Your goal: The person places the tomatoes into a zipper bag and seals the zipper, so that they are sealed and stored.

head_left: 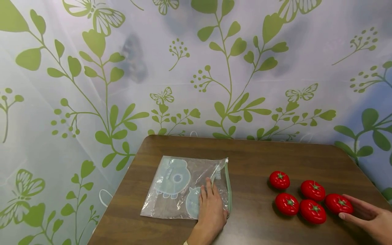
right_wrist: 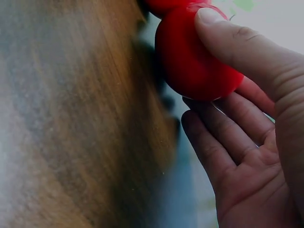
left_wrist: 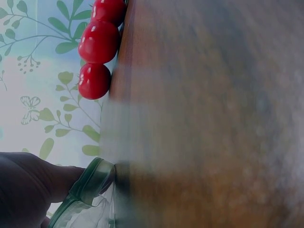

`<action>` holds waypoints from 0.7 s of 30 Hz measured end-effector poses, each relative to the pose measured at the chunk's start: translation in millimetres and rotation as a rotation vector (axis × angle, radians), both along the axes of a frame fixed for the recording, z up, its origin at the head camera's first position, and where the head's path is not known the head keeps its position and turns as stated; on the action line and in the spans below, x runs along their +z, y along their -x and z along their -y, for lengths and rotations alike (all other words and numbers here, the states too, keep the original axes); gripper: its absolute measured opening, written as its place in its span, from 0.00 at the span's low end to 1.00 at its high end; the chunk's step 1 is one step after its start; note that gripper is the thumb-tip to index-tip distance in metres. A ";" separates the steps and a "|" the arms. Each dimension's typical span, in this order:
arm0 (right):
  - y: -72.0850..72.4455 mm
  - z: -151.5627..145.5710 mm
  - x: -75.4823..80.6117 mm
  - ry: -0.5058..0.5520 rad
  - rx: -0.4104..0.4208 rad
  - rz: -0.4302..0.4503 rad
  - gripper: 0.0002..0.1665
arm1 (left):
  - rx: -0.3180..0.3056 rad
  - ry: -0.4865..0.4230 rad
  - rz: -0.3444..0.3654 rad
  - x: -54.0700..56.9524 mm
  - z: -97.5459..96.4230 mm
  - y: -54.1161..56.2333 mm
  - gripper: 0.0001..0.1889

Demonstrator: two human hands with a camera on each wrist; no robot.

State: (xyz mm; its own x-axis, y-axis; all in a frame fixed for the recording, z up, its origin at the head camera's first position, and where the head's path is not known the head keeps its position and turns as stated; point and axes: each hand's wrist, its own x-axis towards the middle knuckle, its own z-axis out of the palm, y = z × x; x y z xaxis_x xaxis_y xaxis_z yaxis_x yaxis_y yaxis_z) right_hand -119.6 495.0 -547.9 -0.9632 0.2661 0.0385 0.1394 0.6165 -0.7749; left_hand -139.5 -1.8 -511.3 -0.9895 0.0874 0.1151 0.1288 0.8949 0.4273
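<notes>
At the table's right, my right hand point(head_left: 372, 217) holds a red toy tomato point(head_left: 338, 204) with a green stem top, the thumb on its near side and a finger on its far side. In the right wrist view the thumb lies across that tomato point(right_wrist: 197, 57), the other fingers extended below it. My left hand point(head_left: 211, 209) rests with fairly straight fingers on a clear zip bag point(head_left: 174, 207) printed with pale blue cartoon figures. Its thumb is by the bag's green zip edge point(left_wrist: 90, 183), which stands slightly raised in the left wrist view. The bag lies flat.
Several other red tomatoes point(head_left: 312, 211) sit close together just left of the held one. All of it is on a brown wood-grain table point(head_left: 245, 153). Behind the table hangs a pale cloth point(head_left: 171, 112) with green leaves and butterflies.
</notes>
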 end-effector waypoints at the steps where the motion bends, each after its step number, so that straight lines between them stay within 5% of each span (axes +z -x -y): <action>1: 0.2 -0.6 -0.8 -0.012 -0.009 0.007 0.54 | 0.000 -0.002 0.000 0.1 -0.2 0.0 0.57; 11: -3.3 2.4 1.9 0.009 -0.022 -0.023 0.55 | 0.006 0.012 -0.032 -0.8 -1.3 -0.6 0.56; 18: -5.0 12.8 19.1 0.106 -0.040 -0.154 0.50 | 0.010 0.019 -0.039 -0.9 -1.5 -1.2 0.56; 21: -4.0 18.6 31.8 0.055 -0.037 -0.192 0.48 | 0.012 0.012 -0.036 -0.6 -1.6 -1.5 0.57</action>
State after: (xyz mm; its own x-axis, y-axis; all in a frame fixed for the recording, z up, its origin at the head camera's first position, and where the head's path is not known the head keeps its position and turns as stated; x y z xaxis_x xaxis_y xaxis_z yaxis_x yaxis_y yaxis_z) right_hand -115.6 476.5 -516.1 -0.9291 0.3076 0.2053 0.0070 0.5696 -0.8219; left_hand -138.1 -0.2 -511.8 -0.9857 0.0769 0.1501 0.1331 0.9016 0.4117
